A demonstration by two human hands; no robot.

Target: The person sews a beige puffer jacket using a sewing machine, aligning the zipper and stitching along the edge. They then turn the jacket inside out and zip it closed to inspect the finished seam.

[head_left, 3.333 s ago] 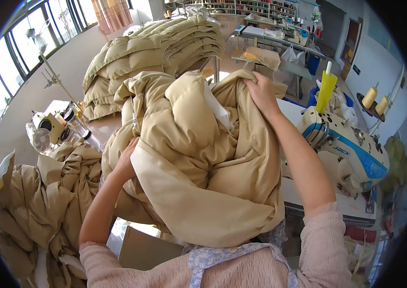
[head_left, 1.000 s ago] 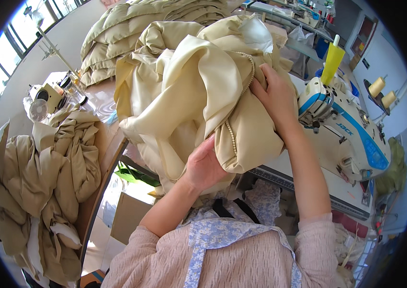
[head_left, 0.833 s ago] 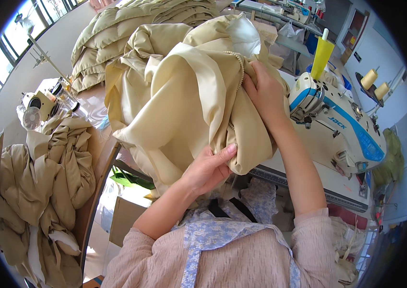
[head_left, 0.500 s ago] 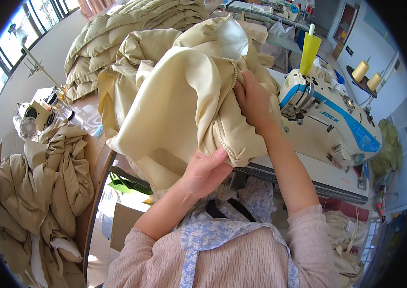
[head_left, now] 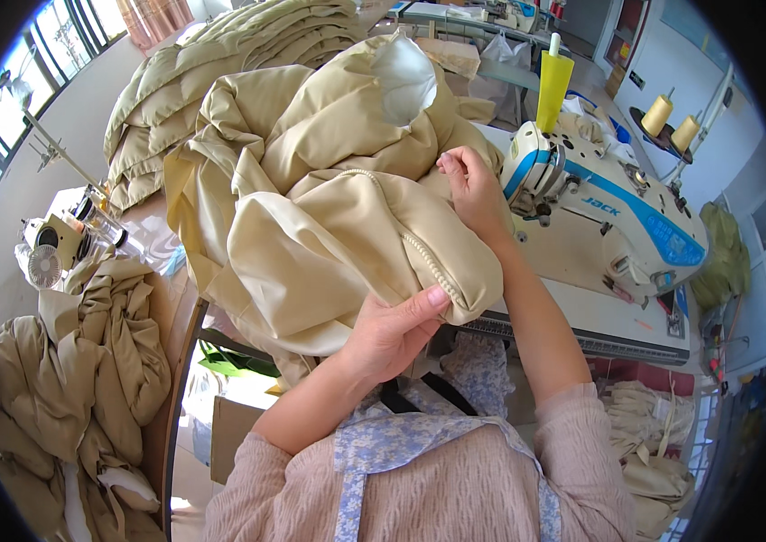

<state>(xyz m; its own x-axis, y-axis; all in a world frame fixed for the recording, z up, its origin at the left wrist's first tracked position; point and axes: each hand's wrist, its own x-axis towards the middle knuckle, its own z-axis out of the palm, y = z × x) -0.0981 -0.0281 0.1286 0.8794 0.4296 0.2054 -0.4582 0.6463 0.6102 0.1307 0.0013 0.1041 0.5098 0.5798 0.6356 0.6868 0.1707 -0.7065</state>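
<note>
A beige padded garment [head_left: 311, 253] is bunched on the sewing table in front of me, with a pale lining showing at its upper opening. A chunky toothed zipper [head_left: 428, 257] runs along its edge. My left hand [head_left: 392, 330] pinches the near corner by the zipper's lower end, thumb on top and fingers beneath. Just above the fabric on the right, my right hand [head_left: 476, 194] is loosely curled, with nothing visible in it. Beside it stands a white and blue sewing machine [head_left: 604, 203].
Stacked quilted beige pieces [head_left: 220, 54] lie behind the garment. More beige fabric [head_left: 67, 361] hangs at the left. A yellow holder [head_left: 552, 90] tops the machine, and thread cones [head_left: 658, 116] stand at the right. A small fan [head_left: 44, 264] sits at the left.
My right hand has let go of the zippered edge and lifted off it. The raised fabric has dropped flatter. My left hand keeps its pinch on the corner.
</note>
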